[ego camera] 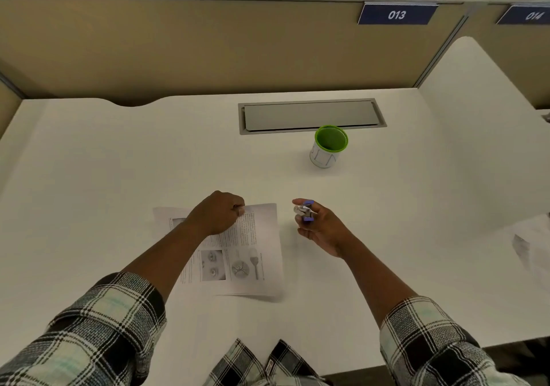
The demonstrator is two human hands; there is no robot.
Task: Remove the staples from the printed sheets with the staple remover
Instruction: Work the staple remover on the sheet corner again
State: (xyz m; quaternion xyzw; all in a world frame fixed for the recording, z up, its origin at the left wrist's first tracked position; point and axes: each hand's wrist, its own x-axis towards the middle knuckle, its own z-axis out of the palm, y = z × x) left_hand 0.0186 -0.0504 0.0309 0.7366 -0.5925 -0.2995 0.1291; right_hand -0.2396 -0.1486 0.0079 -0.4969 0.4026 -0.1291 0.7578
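A set of printed sheets [253,254] with text and pictures lies on the white desk [119,162] in front of me. My left hand [218,213] rests on the upper part of the sheets, its fingers curled and pinching the top edge. My right hand [320,226] hovers just right of the sheets, gripping a small staple remover [304,211] with purple grips and metal jaws. The jaws point left toward the paper's top right corner, a short gap away. No staple is visible at this size.
A white cup with a green rim [329,146] stands behind my right hand. A grey cable hatch [309,115] is set into the desk further back. More white paper [532,245] lies at the right edge. Beige partitions enclose the desk.
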